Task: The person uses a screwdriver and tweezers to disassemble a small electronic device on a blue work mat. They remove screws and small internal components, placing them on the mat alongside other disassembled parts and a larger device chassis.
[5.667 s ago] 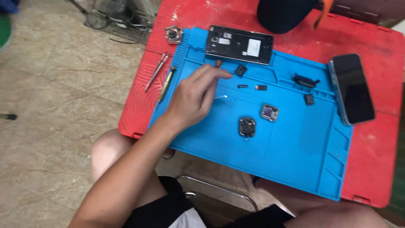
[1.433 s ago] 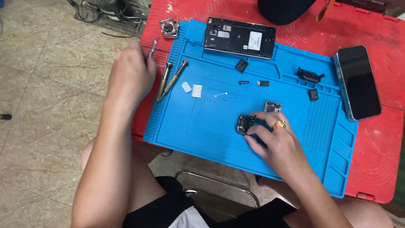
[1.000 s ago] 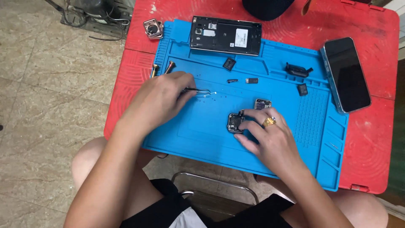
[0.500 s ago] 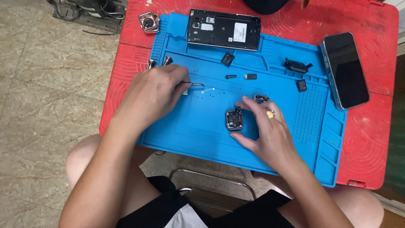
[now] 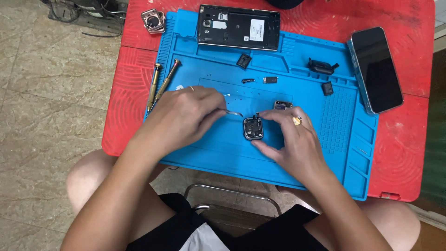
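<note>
Tweezers (image 5: 232, 113) lie almost level in the left hand (image 5: 186, 116), pinched between thumb and fingers, their long axis running left to right and the tips pointing right at the watch body (image 5: 253, 128). That small square body sits face-down on the blue mat (image 5: 213, 153), near its middle, open back up, with dark parts showing inside. The right hand (image 5: 292, 139) closes on it, thumb at the near edge and fingers at the far edge; a ring is on one finger. The tweezer tips stop just beside the body's upper left corner; whether they touch it cannot be told.

The mat's moulded trays along the far edge hold an opened phone frame (image 5: 239, 27), lying lengthwise left to right, and small black parts (image 5: 323, 66) to its right. Two screwdrivers (image 5: 160, 83) lie slanted at the mat's left edge. A second watch case (image 5: 153, 20) rests on the red table (image 5: 404, 139), and a dark-screened phone (image 5: 375, 69) lies at the mat's right.
</note>
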